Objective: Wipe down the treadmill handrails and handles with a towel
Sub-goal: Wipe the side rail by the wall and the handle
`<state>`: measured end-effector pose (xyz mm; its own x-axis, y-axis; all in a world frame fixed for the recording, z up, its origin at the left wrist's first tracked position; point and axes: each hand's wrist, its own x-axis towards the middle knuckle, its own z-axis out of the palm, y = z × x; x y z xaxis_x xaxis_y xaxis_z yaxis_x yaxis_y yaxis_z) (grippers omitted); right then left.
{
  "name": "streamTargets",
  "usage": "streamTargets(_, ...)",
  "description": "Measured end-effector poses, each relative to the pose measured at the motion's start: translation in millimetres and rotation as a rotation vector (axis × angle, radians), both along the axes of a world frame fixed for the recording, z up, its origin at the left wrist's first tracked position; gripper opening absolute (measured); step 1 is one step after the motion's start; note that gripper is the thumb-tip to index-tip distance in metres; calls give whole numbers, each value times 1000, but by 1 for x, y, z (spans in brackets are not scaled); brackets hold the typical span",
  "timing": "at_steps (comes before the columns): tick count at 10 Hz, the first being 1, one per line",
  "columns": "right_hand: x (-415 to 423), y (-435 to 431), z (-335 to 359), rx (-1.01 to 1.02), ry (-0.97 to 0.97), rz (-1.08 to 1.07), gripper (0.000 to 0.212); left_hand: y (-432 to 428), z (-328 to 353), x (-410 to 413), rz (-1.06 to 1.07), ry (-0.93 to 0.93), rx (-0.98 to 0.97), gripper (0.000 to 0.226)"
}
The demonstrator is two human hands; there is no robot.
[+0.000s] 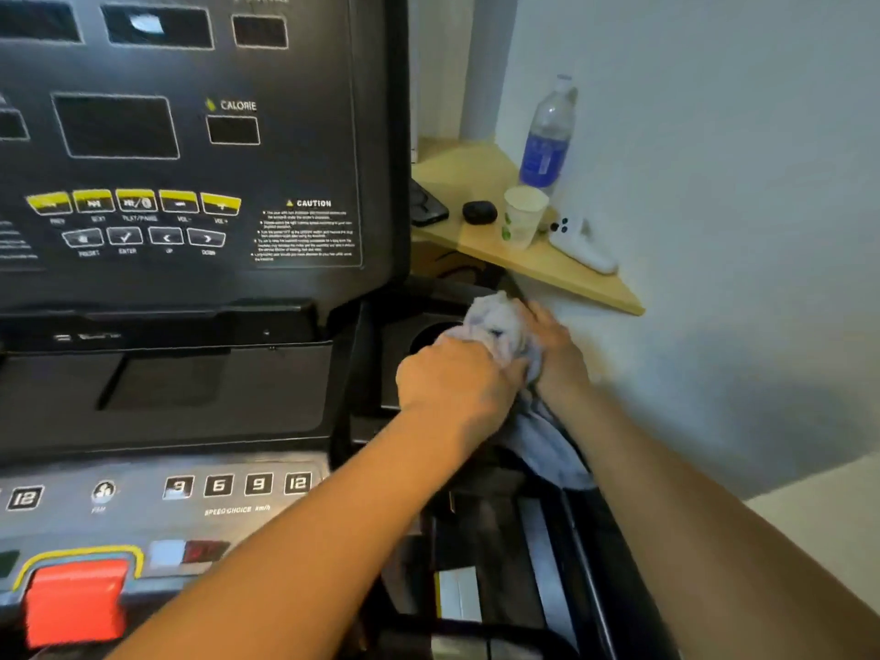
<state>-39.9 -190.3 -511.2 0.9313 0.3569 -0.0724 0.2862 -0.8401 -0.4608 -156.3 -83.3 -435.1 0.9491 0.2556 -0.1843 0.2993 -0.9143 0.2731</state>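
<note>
the towel [500, 326] is a pale, crumpled cloth bunched at the right end of the treadmill console [166, 183], just beside the round cup holder [431, 335], with a loose tail hanging down toward the dark handrail [600, 540] below. it looks soft and light, limp enough to fold around a bar, and probably not slippery; it should grip best when gathered into a wad, as it is here, rather than pinched by a corner. the hanging tail could snag or drag, so tucking it into the palm seems wise.

both hands hold it. the left hand [452, 378] is curled over the near side of the bundle, knuckles up. the right hand [552, 345] closes on the far side, next to the wall [714, 183]; its fingertips are hidden by the cloth.

the handrail is rigid and fixed, so it likely takes firm pressure without giving.

beyond the hands, a wooden corner shelf [595, 288] carries a water bottle [547, 135], a paper cup [524, 216], a small dark case [479, 212] and a white gadget [585, 245]. a red stop button [76, 597] sits low on the console.
</note>
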Motion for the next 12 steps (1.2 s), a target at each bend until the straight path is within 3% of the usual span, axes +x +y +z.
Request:
streamTargets(1,32,46,14,-222,-143,161,61,28,-15,10,61,93,119,60)
streamTargets(2,58,82,17,-194,-146,220,44,50,-20,19,11,33,161,64)
streamTargets(3,72,112,23,-147,-62,251,45,59,-19,29,40,42,-62,65)
streamTargets(4,78,120,25,73,-36,284,49,53,-23,37,31,34,-96,67)
streamTargets(5,79,110,24,236,-153,280,33,41,-32,41,-49,36,-27,69)
streamTargets(6,74,87,19,163,-68,275,22,30,-30,44,-91,51,-54,59)
streamTargets(7,65,49,7,34,-30,227,36,20,-25,43,-126,53,-133,50)
streamTargets(8,43,2,-9,91,79,43,54,13,-21,41,-260,-5,-102,42)
streamTargets(9,10,-32,-18,42,160,-73,57,15,-11,35,-433,-21,-90,34)
streamTargets(10,-42,-50,-12,-80,168,-89,43,21,-11,24,-542,-14,-73,32)
streamTargets(11,-33,-36,-20,-161,74,-97,57,24,-29,16,-572,-53,-39,48)
streamTargets(12,17,-9,-17,-54,20,-30,62,34,-50,17,-434,-81,17,66)
